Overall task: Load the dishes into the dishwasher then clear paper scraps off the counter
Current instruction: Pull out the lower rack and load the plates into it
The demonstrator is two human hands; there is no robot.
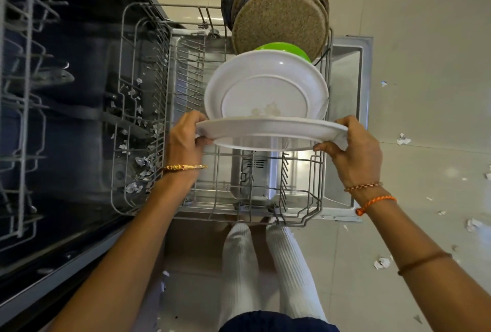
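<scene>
While both hands grip opposite rims, left hand (186, 137) and right hand (353, 151) hold a flat white plastic plate (271, 132) over the grey wire dishwasher rack (132, 119); behind it stand a white plate (265, 87), green bowl (284, 48), speckled plates (279, 23).

White plate (271, 133) held flat over bottom rack (303, 214); 2nd white plate (265, 87), green bowl (287, 48), speckled plates (279, 21) stand up in it; paper bits (381, 262) on floor.
</scene>
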